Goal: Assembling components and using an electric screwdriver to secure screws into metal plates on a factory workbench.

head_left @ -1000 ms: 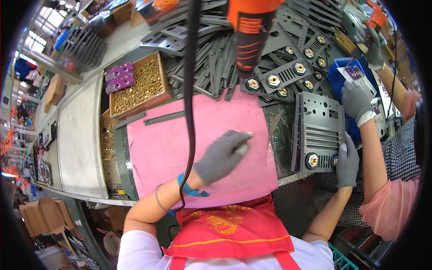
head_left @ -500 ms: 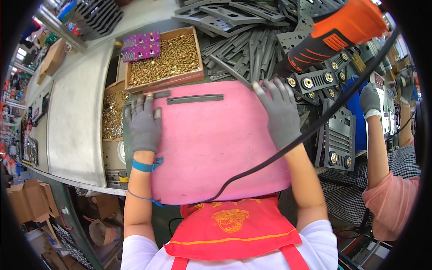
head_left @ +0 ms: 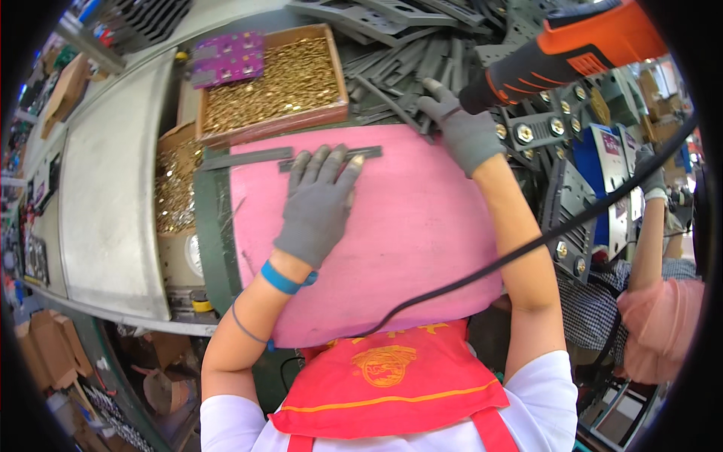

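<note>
Pink matting (head_left: 407,241) covers the work surface before you, with a shallow box with brown walls (head_left: 275,126), full of small brass-coloured fittings (head_left: 294,79), beyond its upper left edge. Purple circuit boards (head_left: 228,59) rest on that box's left part. Half a second ago your grey-gloved left hand (head_left: 315,215) was at the mat's left edge; now it is farther right, over a narrow dark-grey strip (head_left: 370,153) near the mat's top. Your left fingers are extended and only slightly parted, lying across the strip rather than wrapped around it. A second dark-grey strip (head_left: 247,158), partly covered by that hand before, now shows at the upper left corner, its right end just beside the first one.

Your grey-gloved right hand (head_left: 463,132) has shifted from the mat's upper right corner to the edge of the heap of dark-grey strips (head_left: 399,83). Two of its digits point toward the heap with a small gap between them; the others are hard to make out, and you cannot tell whether they hold anything. An orange-and-black power driver (head_left: 580,53) hangs with its tip close beside this hand, and its black cable (head_left: 452,279) crosses above your right forearm.
</note>
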### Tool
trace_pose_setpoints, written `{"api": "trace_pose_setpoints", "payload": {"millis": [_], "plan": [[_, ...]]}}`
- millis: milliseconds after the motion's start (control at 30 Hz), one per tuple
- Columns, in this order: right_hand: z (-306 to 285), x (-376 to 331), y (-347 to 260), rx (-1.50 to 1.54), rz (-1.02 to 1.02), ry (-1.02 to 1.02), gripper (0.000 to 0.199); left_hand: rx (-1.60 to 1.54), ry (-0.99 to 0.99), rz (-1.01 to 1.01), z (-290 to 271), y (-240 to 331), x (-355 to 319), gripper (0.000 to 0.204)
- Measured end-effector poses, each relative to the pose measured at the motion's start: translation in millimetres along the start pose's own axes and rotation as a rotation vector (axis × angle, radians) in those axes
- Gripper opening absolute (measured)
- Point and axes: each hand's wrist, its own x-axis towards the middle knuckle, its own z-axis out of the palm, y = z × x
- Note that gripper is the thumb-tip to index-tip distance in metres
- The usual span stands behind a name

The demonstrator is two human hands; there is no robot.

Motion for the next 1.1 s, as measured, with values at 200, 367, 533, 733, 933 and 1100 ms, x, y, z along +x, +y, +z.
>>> {"api": "trace_pose_setpoints", "payload": {"millis": [200, 367, 533, 733, 933, 1100], "plan": [[-3.9, 4.7, -15.1, 0.284, 0.242, -0.26, 0.033, -0.053, -0.062, 0.036, -9.9, 19.1, -24.6, 0.039], [-21.7, 3.4, -21.6, 0.215, 0.128, -0.112, 0.019, 0.016, -0.03, -0.018, -28.3, 30.9, -60.5, 0.034], [-23.6, -8.3, -45.7, 0.161, 0.002, -0.201, 0.024, -0.038, 0.024, -0.187, -37.3, 24.1, -102.1, 0.032], [-36.6, -49.1, -118.0, 0.221, -0.186, -0.24, 0.033, 0.029, 0.196, -0.401, -31.1, 10.6, -122.1, 0.036], [-55.5, -88.4, -140.2, 0.807, -0.306, -0.303, 0.054, -0.11, 0.234, -0.271, -28.7, -3.8, -98.8, 0.037], [-46.4, -98.8, -74.6, 0.493, -0.009, -0.065, 0.034, -0.168, 0.217, -0.395, -47.3, 55.2, -116.9, 0.034]]}}
